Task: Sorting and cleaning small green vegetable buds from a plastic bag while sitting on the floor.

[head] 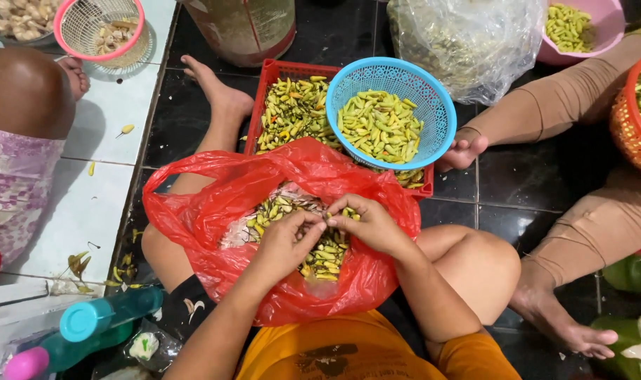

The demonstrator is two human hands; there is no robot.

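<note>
A red crate (272,69) of small green and yellow chillies is set on the dark tiled floor (517,183) just beyond a red plastic bag (215,211), and a blue basket (433,105) filled with more chillies is rested on the crate's right part, overlapping its far right corner. Past the crate a large jar (244,27) and a clear plastic bag (468,42) are seen, with a pink bowl (605,28) of chillies at the upper right edge and an orange basket (626,130) at the right edge. At the upper left a pink basket (102,28) is placed on white tiles. The floor round the bag is hemmed in by the person's own bent legs on both sides, by another person's brown-sleeved legs to the right and by a knee at the left; a strip of bare dark tile is left between the crate and the right-hand legs. A teal bottle (109,317) lies at the lower left. The bag is opened wide on the lap, with chillies (324,257) heaped inside. Over that heap the left hand (285,243) and right hand (373,225) are brought together, fingertips touching, and a single chilli (326,218) is pinched between them.
</note>
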